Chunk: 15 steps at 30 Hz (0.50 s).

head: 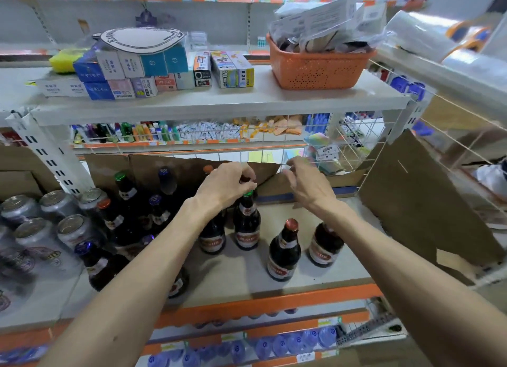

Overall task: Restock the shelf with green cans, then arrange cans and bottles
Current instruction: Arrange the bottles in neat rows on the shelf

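Now L hand (227,184) pinches green-cap bottle (247,225), cardboard (181,169) behind, cans (74,229) L.

Dark brown bottles (246,224) wear red-and-white labels, silver cans (72,229) stand left, orange perforated basket (315,70) above.

Orange basket (315,70), stationery boxes (153,70), cardboard panel (419,202)

Left hand (227,183) grip on green-capped bottle (247,224)
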Available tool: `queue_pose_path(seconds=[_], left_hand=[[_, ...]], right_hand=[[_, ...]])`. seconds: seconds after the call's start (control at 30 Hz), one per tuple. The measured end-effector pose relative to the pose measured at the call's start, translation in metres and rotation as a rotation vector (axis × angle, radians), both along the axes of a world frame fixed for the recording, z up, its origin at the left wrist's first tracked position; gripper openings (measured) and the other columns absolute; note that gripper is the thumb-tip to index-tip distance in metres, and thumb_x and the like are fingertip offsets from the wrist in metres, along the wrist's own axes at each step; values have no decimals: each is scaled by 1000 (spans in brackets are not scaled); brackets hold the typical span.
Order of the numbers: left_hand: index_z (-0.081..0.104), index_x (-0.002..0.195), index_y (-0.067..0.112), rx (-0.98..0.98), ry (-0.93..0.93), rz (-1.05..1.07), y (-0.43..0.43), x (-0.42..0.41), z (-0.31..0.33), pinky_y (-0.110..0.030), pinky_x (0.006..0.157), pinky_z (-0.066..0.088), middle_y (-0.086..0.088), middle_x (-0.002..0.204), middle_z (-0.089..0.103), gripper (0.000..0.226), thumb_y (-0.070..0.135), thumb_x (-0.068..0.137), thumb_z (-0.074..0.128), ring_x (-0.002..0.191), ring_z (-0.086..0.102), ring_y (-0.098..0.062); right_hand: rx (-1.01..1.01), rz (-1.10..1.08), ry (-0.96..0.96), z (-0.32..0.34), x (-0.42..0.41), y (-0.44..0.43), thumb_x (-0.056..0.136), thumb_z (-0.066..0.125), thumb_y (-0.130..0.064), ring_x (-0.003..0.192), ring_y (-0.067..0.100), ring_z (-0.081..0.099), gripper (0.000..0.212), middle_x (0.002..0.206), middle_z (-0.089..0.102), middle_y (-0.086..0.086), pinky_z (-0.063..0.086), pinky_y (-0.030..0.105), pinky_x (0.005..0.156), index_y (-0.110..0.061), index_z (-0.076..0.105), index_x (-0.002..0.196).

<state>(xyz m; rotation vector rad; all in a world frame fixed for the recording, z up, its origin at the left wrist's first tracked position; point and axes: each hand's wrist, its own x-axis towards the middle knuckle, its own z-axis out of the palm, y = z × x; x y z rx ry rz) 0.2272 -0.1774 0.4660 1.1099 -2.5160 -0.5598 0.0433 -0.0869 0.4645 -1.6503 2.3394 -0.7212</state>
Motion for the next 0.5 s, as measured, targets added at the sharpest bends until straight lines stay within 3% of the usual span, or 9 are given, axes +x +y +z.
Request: queue_pose_path(seconds=[0.1,0.27,0.37,0.5], left_hand=[[70,106,22,24,-6,-94,16,-43,9,-41,90,53,4,109,69,16,29,93,63,101,63,-16],[72,101,19,75,-54,-201,42,-98,10,-36,89,51,3,107,69,14,25,94,62,98,60,-14],[74,102,18,65,-128,-251,57,-117,6,-31,81,48,2,104,70,17,27,94,61,93,59,-13],[73,98,19,130,-144,-241,70,-122,1,-36,79,52,1,99,72,23,38,94,60,89,64,-17]], right_hand=[[-33,-132,3,6,-37,29,104,39,-32,97,35,61,32,111,66,15,40,38,71,-12,51,126],[-13,-294,-42,5,-83,82,100,44,-33,101,38,60,26,113,66,14,47,41,78,-15,57,114],[-12,-318,-82,3,-94,105,99,47,-37,105,36,60,28,114,66,12,48,40,85,-17,59,113],[20,-277,-118,-2,-96,118,97,51,-43,103,34,60,33,111,67,11,49,42,87,-14,60,110]])
